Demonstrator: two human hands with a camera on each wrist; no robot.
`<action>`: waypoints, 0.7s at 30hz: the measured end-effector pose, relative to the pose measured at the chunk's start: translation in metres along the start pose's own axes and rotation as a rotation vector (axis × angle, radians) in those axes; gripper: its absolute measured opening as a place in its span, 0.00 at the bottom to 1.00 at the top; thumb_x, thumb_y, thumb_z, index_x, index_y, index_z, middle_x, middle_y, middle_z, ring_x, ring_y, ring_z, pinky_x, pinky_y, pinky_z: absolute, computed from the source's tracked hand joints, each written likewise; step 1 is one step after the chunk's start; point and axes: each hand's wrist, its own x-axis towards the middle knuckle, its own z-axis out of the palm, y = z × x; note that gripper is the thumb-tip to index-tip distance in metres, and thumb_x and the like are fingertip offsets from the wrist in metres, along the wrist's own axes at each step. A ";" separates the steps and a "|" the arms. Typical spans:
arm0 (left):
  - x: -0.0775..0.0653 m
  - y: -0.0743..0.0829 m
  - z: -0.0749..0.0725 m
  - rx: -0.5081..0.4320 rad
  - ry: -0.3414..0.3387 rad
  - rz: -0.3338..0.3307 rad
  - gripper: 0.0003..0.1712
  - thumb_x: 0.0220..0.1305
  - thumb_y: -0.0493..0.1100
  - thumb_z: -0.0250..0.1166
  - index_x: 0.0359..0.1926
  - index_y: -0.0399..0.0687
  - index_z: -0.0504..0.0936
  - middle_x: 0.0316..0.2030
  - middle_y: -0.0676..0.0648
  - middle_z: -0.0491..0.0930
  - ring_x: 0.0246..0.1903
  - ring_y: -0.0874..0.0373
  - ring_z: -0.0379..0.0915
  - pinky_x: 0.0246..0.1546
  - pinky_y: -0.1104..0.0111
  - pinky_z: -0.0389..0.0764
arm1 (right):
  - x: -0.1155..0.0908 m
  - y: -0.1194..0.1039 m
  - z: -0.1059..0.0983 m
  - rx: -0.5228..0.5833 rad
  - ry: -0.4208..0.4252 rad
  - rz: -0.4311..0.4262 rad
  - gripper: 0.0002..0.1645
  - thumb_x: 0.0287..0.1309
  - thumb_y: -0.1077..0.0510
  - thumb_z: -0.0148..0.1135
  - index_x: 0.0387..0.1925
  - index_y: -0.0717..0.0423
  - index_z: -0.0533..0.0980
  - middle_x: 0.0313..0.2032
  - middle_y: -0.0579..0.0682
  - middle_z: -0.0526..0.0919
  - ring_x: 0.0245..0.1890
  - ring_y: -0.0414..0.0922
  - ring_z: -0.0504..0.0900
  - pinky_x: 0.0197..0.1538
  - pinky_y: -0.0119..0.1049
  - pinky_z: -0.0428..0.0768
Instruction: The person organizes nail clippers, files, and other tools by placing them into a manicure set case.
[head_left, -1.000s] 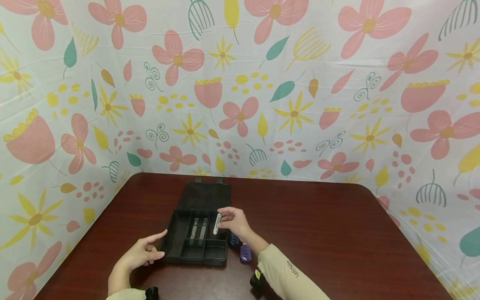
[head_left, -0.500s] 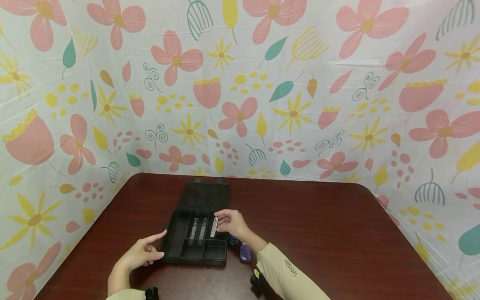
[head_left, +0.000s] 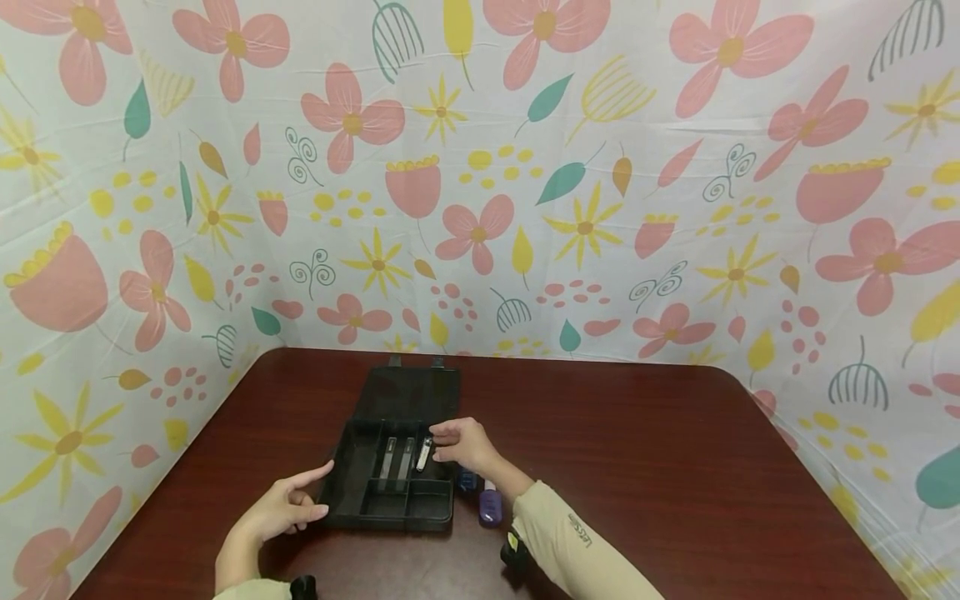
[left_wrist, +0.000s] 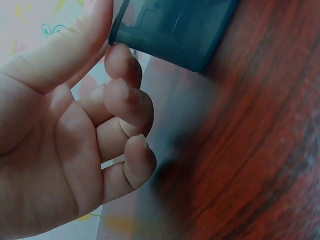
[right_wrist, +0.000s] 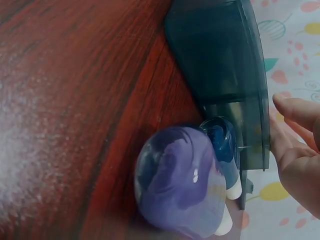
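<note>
Here the right hand point(head_left: 463, 444) pinches the metal nail tool point(head_left: 423, 454) low over the rightmost slot of the black case point(head_left: 390, 500), so it should settle flat beside the two files point(head_left: 397, 458) while the left hand point(head_left: 281, 507), index finger outstretched, steadies the case's corner on the worktop point(head_left: 637, 467).

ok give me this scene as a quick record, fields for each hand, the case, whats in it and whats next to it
left hand: fingers touch the near left corner of the black plastic compartment case
right hand: fingers at the silver metal nail clipper in the case's right slot
case: lid open, lying flat on the dark red wooden table
contents: two more silver metal tools in neighbouring slots
beside case: purple bottle and blue bottle to its right
</note>
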 end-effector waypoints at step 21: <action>0.001 -0.002 0.000 -0.002 -0.001 0.005 0.41 0.57 0.39 0.62 0.65 0.34 0.51 0.13 0.52 0.64 0.15 0.59 0.60 0.18 0.66 0.66 | -0.011 0.009 -0.017 0.153 0.080 -0.041 0.21 0.48 0.75 0.59 0.47 0.79 0.69 0.45 0.72 0.73 0.48 0.62 0.72 0.41 0.39 0.76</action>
